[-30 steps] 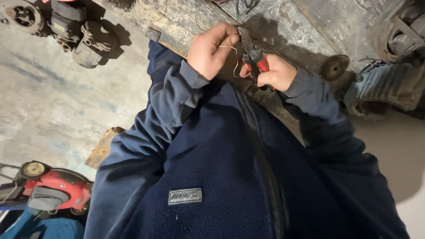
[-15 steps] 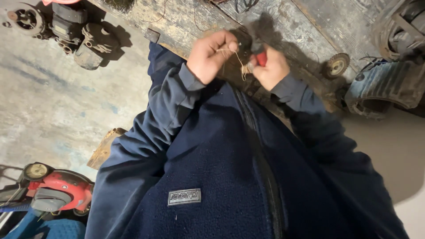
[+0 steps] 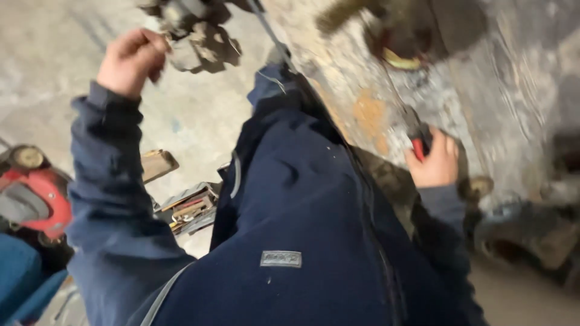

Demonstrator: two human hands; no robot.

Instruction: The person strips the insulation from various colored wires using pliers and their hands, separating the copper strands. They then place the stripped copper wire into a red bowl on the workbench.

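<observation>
Two hands sit well apart in the head view: the left hand point(image 3: 130, 60), upper left of the frame, is loosely curled and holds nothing, just beside a blurred engine part point(image 3: 196, 33); the right hand point(image 3: 436, 162), right of centre, grips a red-handled tool point(image 3: 418, 145) against the stained workbench point(image 3: 483, 78)

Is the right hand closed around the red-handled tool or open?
Closed: the right hand wraps the red-handled tool against the bench.
</observation>
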